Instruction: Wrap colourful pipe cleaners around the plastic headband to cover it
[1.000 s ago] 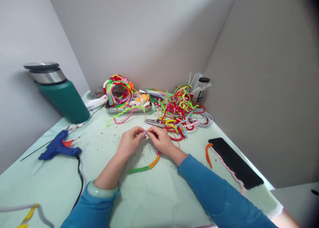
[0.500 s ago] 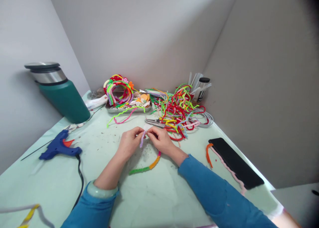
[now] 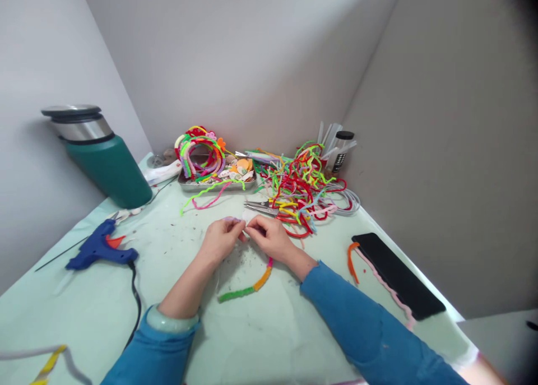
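My left hand (image 3: 221,240) and my right hand (image 3: 271,239) meet in the middle of the table, their fingertips pinched together. A bit of lilac pipe cleaner (image 3: 231,219) shows over the fingers of my left hand, which is closed on it. From under my right hand a curved band wrapped in pink, orange and green pipe cleaner (image 3: 240,293) runs down towards me. My right hand is closed at the band's upper part; the exact spot it grips is hidden. Just beyond the fingers lie scissors (image 3: 263,208).
A blue glue gun (image 3: 101,247) with a cord and a green bottle (image 3: 111,166) stand left. Behind are a metal tray (image 3: 216,186) with wrapped hoops (image 3: 202,155) and a heap of pipe cleaners (image 3: 302,177). A black phone (image 3: 399,278) lies right.
The lilac pipe cleaner, which hung down between my hands, is now mostly hidden, with a bit showing above my left fingers. The band's green end has dropped slightly towards me.
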A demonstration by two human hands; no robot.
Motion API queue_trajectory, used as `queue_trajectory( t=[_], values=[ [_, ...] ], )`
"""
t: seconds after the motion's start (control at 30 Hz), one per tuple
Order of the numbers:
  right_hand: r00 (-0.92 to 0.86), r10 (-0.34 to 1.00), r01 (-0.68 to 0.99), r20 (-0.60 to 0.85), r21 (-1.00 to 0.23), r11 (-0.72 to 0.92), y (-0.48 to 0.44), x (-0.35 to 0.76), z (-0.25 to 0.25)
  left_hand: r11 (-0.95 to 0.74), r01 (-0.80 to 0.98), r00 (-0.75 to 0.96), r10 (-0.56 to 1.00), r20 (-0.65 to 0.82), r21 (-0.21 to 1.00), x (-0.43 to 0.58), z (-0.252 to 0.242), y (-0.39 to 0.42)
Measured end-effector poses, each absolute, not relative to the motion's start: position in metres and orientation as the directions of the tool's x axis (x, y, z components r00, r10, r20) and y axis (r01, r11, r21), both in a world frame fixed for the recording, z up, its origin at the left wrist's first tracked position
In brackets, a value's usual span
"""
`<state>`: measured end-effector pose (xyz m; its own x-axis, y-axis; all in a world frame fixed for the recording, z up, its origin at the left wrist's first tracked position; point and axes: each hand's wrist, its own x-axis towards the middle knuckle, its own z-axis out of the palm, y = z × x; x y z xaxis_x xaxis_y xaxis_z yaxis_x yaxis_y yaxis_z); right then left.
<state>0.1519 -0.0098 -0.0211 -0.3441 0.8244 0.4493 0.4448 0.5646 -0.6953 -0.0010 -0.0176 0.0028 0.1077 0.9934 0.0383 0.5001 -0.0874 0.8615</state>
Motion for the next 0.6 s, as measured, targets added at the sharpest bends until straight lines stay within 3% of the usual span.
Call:
queue_trajectory(
  t=[0.6],
  values=[
    [-0.343, 0.812, 0.471, 0.473, -0.661, 0.584, -0.0103, 0.1512, -0.0205, -0.148, 0.629, 0.006, 0.983, 0.185, 0.763, -0.0036, -0.006, -0.0156]
  ],
)
